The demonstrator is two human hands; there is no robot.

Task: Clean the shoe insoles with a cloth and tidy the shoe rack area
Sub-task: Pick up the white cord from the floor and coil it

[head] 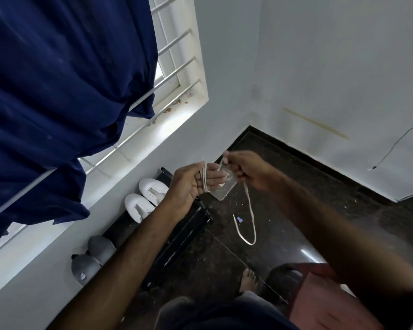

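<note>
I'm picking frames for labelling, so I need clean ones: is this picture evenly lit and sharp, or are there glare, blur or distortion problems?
Head view: daylight from the window blows out the sill; a small glare streak shines on the dark floor; the right forearm is smeared by blur; wide-angle bending tilts walls and window bars; the lace stays readable.

Single head-worn wide-angle view, looking steeply down and forward from standing height. Frame is rolled, so the window wall (119,177) runs diagonally up the left side. Both forearms enter from the bottom edge, hands close to lens at centre. Dark floor (284,210) and room corner lie farther off (edges bend from lens distortion).
</note>
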